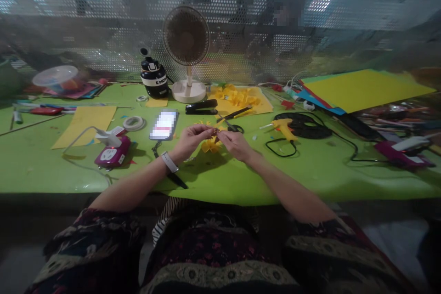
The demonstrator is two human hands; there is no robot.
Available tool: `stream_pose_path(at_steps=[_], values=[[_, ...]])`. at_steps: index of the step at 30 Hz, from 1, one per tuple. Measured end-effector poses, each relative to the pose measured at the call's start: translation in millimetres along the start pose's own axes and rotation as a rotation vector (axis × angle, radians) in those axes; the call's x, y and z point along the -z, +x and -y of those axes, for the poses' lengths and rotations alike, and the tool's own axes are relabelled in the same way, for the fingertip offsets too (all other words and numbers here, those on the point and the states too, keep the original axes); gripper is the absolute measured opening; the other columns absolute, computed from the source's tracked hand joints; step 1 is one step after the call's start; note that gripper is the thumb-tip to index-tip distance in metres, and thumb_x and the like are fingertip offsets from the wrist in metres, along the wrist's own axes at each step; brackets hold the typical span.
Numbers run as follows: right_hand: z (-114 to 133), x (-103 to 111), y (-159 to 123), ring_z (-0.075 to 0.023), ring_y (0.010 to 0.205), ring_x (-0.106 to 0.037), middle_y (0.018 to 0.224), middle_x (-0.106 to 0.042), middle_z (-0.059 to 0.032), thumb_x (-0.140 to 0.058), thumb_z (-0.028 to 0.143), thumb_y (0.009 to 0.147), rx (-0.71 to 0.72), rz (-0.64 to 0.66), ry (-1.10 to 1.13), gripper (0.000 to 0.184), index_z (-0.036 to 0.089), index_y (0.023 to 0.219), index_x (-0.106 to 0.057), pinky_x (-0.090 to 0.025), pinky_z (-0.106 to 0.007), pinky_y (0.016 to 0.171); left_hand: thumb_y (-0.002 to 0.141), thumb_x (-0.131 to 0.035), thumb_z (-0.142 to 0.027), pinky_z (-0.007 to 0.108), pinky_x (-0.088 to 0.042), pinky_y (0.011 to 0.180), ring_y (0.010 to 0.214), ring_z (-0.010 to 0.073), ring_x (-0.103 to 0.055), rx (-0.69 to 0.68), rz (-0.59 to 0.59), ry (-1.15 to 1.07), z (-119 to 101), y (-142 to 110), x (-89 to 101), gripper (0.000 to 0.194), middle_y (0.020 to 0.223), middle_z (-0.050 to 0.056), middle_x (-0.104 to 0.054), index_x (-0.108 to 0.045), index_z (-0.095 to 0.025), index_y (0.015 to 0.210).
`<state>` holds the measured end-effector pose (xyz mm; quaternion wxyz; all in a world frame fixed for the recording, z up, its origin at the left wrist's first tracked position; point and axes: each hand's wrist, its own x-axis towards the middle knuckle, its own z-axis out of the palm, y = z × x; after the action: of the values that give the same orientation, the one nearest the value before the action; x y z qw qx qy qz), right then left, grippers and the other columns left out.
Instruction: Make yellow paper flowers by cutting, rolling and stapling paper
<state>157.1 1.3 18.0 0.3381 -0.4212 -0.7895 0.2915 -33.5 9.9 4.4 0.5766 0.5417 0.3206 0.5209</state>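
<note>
Over the middle of the green table, my left hand [193, 141] and my right hand [237, 145] meet fingertip to fingertip, both closed in a pinch. A small piece of yellow paper [222, 125] shows at the right fingertips. What the left fingers pinch is too small and covered to name. Just beneath the hands is a yellow paper flower [211, 146], partly hidden by them. Scissors [234, 127] lie right behind my right hand. A phone [164, 125] with a lit screen rests to the left of my left hand.
A yellow glue gun [284, 128] and a coiled black item [310, 126] lie on the right. Behind are a stapler [201, 107], yellow paper flowers [237, 95], a fan [189, 92] and a bottle [154, 80]. Purple power adapters [113, 152] with cords sit at both sides.
</note>
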Motion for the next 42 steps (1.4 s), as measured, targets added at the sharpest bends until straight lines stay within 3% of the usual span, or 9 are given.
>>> stream_pose_path(at_steps=[14,25,42], values=[[0.6,-1.2,0.4,-0.0131,0.053,-0.044,0.057,-0.049,0.0003,-0.039,0.055,0.097,0.001,-0.022,0.024,0.053,0.014,0.08,-0.068,-0.032,-0.028,0.054,0.067,-0.087,-0.033,0.039,-0.055,0.094,0.088,0.0179,-0.073,-0.007,-0.007,-0.037,-3.8,-0.9,-2.5,0.026,0.092,0.006,-0.078,-0.079,-0.018,0.086],[0.3,0.9,-0.1,-0.0139,0.06,-0.046,0.062,-0.05,0.0,-0.043,0.045,0.096,0.011,-0.011,0.085,0.041,0.014,0.084,-0.068,-0.034,-0.028,0.059,0.058,-0.091,-0.033,0.036,-0.055,0.092,0.081,0.0157,-0.072,0.047,-0.06,-0.094,-8.8,-1.9,-7.9,0.025,0.085,0.004,-0.078,-0.078,-0.019,0.074],[3.3,-0.8,-1.3,-0.0151,0.06,-0.052,0.063,-0.056,-0.002,-0.04,0.049,0.098,0.041,0.006,0.078,0.046,0.015,0.085,-0.068,-0.039,-0.028,0.058,0.063,-0.089,-0.034,0.038,-0.054,0.092,0.083,0.0157,-0.071,0.011,-0.028,-0.097,-0.6,-1.7,-2.5,0.023,0.084,0.003,-0.077,-0.075,-0.019,0.074]])
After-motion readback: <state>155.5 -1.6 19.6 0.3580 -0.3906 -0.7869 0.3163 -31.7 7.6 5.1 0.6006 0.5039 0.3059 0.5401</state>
